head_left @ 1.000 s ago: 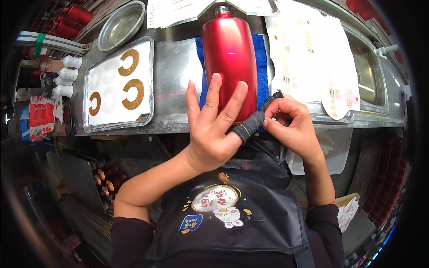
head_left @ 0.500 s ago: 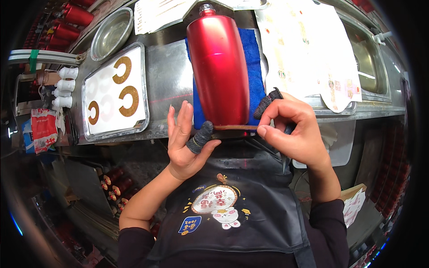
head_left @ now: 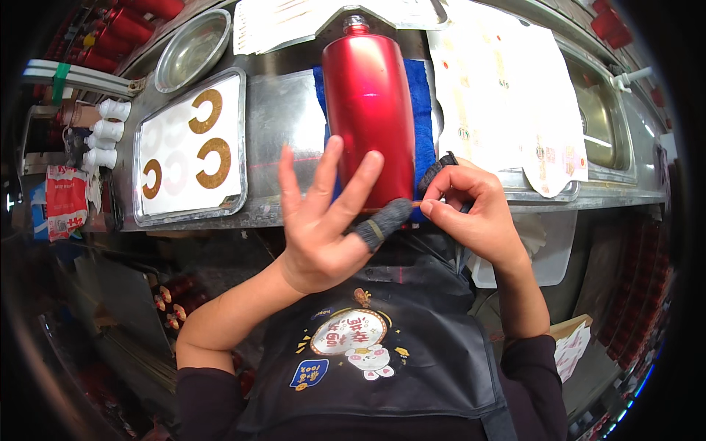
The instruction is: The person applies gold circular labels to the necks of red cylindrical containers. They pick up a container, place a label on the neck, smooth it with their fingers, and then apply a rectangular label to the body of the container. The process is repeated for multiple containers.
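A glossy red bottle (head_left: 371,110) lies on a blue cloth (head_left: 421,95), its open neck pointing away from me and its base at the counter's near edge. My left hand (head_left: 327,228) has its fingers spread over the bottle's lower left side. The dark-sleeved thumb of that hand lies along the base. A thin brown strip (head_left: 417,203) shows at the base, mostly hidden behind the thumb. At its right end, my right hand (head_left: 467,209) has thumb and forefinger pinched together on it. A dark cover sits on another right finger.
Left of the bottle stands a metal tray (head_left: 241,147) with gold C-shaped pieces (head_left: 214,163) on white backing. A round metal bowl (head_left: 193,51) sits beyond it. White printed sheets (head_left: 500,95) cover the right side, before a sink (head_left: 625,110). White spools (head_left: 110,132) stand far left.
My left hand has moved right, its fingers now over the bottle and its thumb across the base. My right hand keeps its pinch at the base's right corner. The view has shifted slightly.
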### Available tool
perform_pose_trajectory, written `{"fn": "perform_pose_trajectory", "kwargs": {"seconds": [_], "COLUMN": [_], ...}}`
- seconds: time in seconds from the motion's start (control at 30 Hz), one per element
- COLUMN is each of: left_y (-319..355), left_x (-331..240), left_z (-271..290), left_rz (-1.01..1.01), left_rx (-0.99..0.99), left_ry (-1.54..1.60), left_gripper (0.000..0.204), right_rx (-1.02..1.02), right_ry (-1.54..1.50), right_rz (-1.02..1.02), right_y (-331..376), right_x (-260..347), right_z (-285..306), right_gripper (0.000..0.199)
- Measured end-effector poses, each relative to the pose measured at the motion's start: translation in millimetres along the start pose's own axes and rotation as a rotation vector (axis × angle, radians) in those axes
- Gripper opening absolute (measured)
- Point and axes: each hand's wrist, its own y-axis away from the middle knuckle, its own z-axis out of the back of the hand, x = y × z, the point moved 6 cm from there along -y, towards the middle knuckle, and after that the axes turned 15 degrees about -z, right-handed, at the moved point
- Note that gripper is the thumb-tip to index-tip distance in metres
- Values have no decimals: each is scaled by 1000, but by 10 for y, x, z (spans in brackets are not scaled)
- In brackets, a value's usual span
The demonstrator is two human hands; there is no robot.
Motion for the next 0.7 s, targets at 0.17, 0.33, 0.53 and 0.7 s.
{"fn": "perform_pose_trajectory", "kwargs": {"seconds": [0.17,0.33,0.53,0.7], "left_y": [-17,242,641,585], "left_x": [90,210,127,122], "left_z": [-122,-95,-19,-28], "left_rz": [123,229,244,177], "left_rx": [-58,-111,-18,14], "left_ry": [55,251,280,238], "left_gripper": [42,62,47,39], "right_rx": [0,21,-1,-31], "right_ry": [-1,-14,-21,-65], "right_rz": [23,22,73,79], "right_y": [-24,12,142,103], "right_x": [-39,52,119,73], "right_z": [-31,-42,16,64], "right_gripper": [10,9,9,11]}}
